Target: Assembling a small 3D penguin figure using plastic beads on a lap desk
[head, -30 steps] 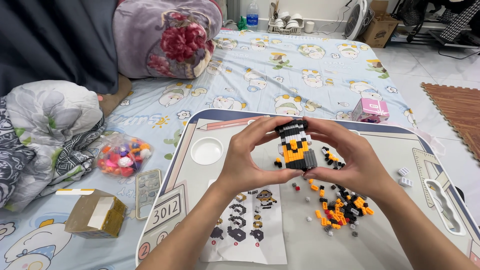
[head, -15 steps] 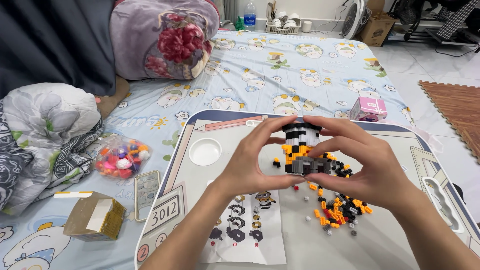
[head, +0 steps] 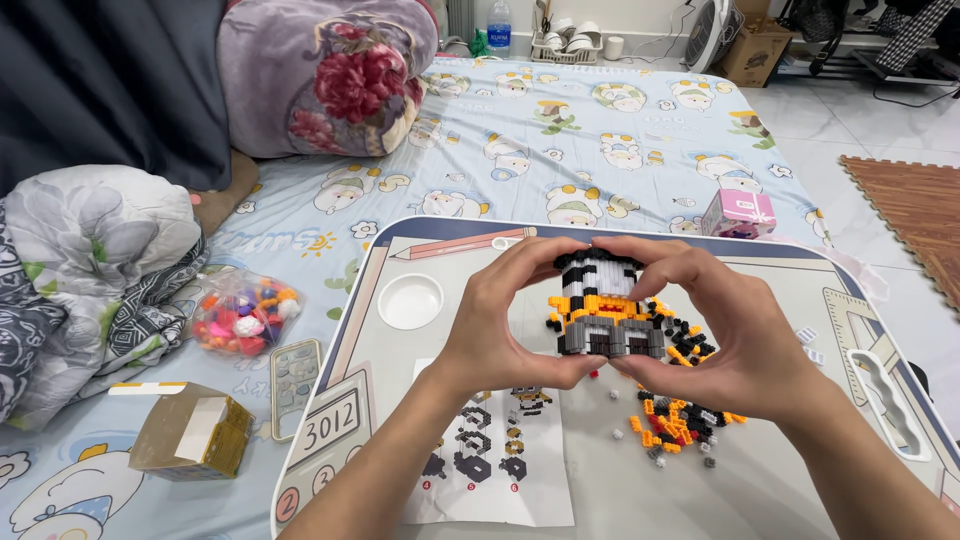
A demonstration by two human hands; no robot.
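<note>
Block figure (head: 605, 318) sat clasped between left hand (head: 500, 325) and right hand (head: 725, 335), both grips closed around it above the surface (head: 800, 300).

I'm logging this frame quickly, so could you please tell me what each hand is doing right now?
Left hand: closed on the brick figure, fingers at top and base.
Right hand: closed on the same figure.

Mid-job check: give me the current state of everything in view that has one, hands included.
Left hand: grip closed on the block figure's left side.
Right hand: grip closed on its right side.
Block figure: partly built, upright, held above the lap table.
Loose blocks: scattered on the table.
Instruction sheet: lying flat.
Cardboard box: open, on its side.
Bead bag: closed.
</note>
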